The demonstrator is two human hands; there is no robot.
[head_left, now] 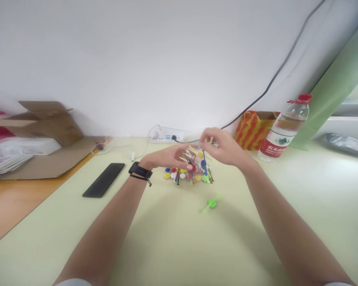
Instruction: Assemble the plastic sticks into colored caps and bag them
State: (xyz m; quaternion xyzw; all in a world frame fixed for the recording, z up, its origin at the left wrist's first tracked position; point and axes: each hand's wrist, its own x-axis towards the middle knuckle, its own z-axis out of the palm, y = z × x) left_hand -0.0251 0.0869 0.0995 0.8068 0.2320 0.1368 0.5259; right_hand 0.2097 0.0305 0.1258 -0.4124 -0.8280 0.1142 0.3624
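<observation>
Small coloured plastic pieces, round caps and thin sticks, lie in a cluster (182,175) on the pale green table. My left hand (171,156) curves around the pile's upper part, thumb beside a red round piece (193,168) and fingers about several sticks; its exact grip is partly hidden. Just right of it, my right hand (223,147) is raised with curled fingers, pinching a small pale piece (209,140). A blue piece (203,163) stands below those fingers. Nearer me sits a green round piece with a stick across it (211,203), its ends blurred.
A black phone-like slab (104,180) lies left of my wrist. Behind are a white power strip (167,136) and cables. To the right stand a water bottle (282,133) and a red-yellow bag (250,131). Cardboard (50,123) occupies the far left.
</observation>
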